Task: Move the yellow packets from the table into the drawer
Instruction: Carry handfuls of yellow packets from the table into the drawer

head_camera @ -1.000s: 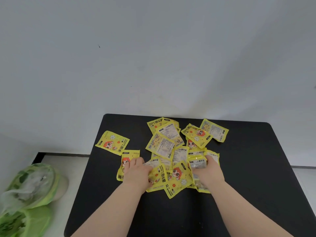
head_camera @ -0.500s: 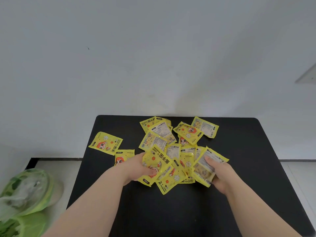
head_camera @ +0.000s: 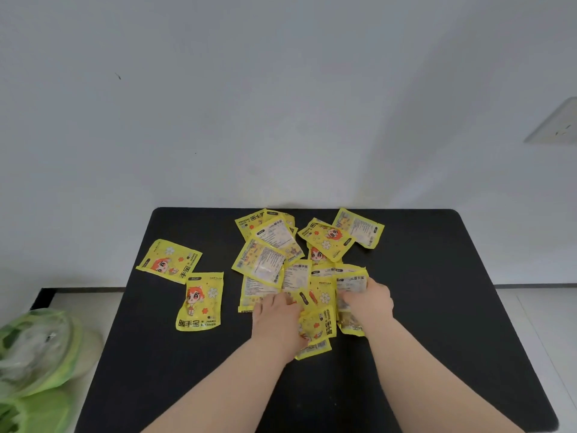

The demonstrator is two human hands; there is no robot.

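Several yellow packets lie in a loose heap on the black table, towards its back middle. Two more packets lie apart at the left. My left hand lies palm down on the near packets of the heap, fingers curled into them. My right hand grips a bunch of packets at the heap's right front. No drawer is in view.
A white wall stands right behind the table. On the floor at the lower left lies a green and clear plastic bag. A white wall plate shows at the right edge.
Both hands had lifted bunches of packets off the table; now they are back down on the heap, closer together. One packet at the left is now uncovered.
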